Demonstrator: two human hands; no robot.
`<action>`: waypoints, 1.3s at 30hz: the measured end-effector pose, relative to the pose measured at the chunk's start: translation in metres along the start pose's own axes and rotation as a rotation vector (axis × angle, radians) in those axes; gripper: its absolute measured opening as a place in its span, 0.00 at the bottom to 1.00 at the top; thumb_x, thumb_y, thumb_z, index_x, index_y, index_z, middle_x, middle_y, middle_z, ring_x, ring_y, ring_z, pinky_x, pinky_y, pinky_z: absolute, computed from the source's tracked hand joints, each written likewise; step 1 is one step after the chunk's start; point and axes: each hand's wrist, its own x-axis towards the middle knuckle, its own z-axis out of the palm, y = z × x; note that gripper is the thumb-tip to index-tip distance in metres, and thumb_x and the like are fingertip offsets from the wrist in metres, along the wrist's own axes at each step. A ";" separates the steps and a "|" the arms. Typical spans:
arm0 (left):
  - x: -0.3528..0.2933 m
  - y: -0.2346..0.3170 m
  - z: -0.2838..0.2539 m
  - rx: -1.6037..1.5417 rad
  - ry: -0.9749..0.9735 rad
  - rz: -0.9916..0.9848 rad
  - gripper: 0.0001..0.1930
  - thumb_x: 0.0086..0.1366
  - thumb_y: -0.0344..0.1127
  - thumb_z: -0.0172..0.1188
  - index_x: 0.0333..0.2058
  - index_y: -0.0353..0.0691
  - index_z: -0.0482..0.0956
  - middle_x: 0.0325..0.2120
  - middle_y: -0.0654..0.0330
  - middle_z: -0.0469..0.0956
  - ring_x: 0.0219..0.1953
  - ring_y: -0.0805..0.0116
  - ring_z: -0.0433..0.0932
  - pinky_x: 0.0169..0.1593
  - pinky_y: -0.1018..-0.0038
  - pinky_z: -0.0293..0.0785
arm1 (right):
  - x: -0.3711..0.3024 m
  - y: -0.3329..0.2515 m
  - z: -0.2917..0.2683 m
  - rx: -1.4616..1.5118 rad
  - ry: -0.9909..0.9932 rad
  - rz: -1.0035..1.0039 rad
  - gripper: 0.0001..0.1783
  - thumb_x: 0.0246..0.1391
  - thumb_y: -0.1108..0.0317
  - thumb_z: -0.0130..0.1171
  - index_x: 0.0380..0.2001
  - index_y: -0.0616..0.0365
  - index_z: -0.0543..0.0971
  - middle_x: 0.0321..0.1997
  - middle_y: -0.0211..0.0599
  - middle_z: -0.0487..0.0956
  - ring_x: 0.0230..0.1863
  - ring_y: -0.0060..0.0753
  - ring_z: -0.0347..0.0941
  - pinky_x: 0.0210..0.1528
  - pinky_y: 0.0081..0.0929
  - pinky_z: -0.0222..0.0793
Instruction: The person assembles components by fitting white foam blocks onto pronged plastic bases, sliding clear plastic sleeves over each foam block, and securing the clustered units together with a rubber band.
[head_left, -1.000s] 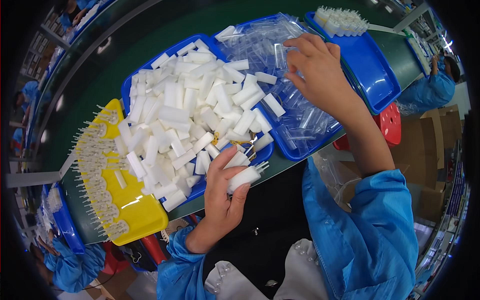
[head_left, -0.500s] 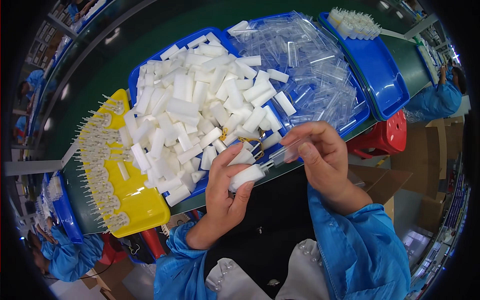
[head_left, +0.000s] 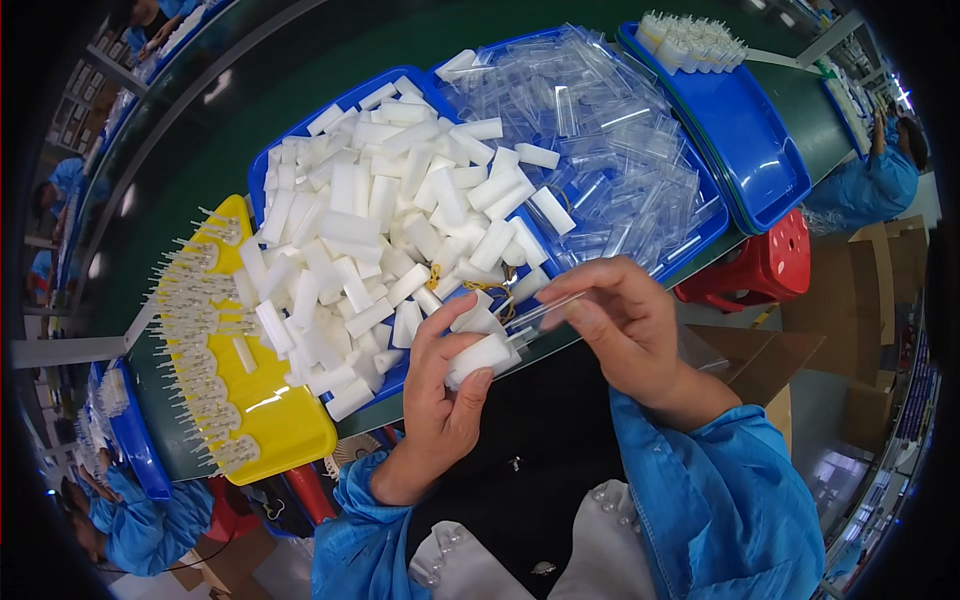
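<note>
At far left, one flat yellow plastic tray (head_left: 270,420) lies on the green work surface (head_left: 250,130), carrying rows of small pale pronged parts (head_left: 195,330), too many to count. Next to it, touching its right edge, sits one deep blue plastic bin (head_left: 300,130) heaped with short white plastic blocks (head_left: 370,230), uncountable. My left hand (head_left: 445,400) is at the bin's near rim, fingers closed around one white cylindrical piece (head_left: 480,357). My right hand (head_left: 625,325) is just beside it, thumb and forefinger pinched on one thin clear plastic tube (head_left: 545,312) whose end meets the white piece. Behind my right hand, a pile of clear plastic tubes (head_left: 610,150) fills the bin's right part. Farther right, one shallow blue tray (head_left: 740,140) carries a cluster of white capped pieces (head_left: 690,40) at its far end. One red plastic stool (head_left: 765,265) stands below it.
</note>
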 end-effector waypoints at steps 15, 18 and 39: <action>-0.001 0.000 0.002 -0.101 0.067 -0.044 0.10 0.61 0.36 0.57 0.38 0.36 0.74 0.52 0.46 0.66 0.51 0.58 0.68 0.53 0.68 0.62 | -0.003 0.016 0.011 0.435 -0.025 0.176 0.08 0.58 0.75 0.51 0.40 0.66 0.68 0.42 0.44 0.75 0.43 0.28 0.74 0.47 0.24 0.71; 0.000 0.002 0.003 -0.068 0.079 -0.095 0.09 0.61 0.35 0.57 0.37 0.36 0.74 0.52 0.47 0.66 0.51 0.59 0.68 0.53 0.69 0.63 | -0.003 0.020 0.012 0.463 -0.025 0.184 0.08 0.58 0.75 0.51 0.40 0.66 0.69 0.42 0.45 0.76 0.44 0.29 0.74 0.47 0.25 0.71; -0.002 -0.005 0.004 -0.310 0.032 -0.058 0.07 0.63 0.33 0.54 0.37 0.36 0.72 0.51 0.42 0.64 0.54 0.54 0.68 0.54 0.65 0.65 | -0.009 0.015 0.019 0.274 0.004 0.092 0.10 0.57 0.74 0.53 0.39 0.68 0.68 0.41 0.51 0.77 0.44 0.33 0.76 0.48 0.30 0.73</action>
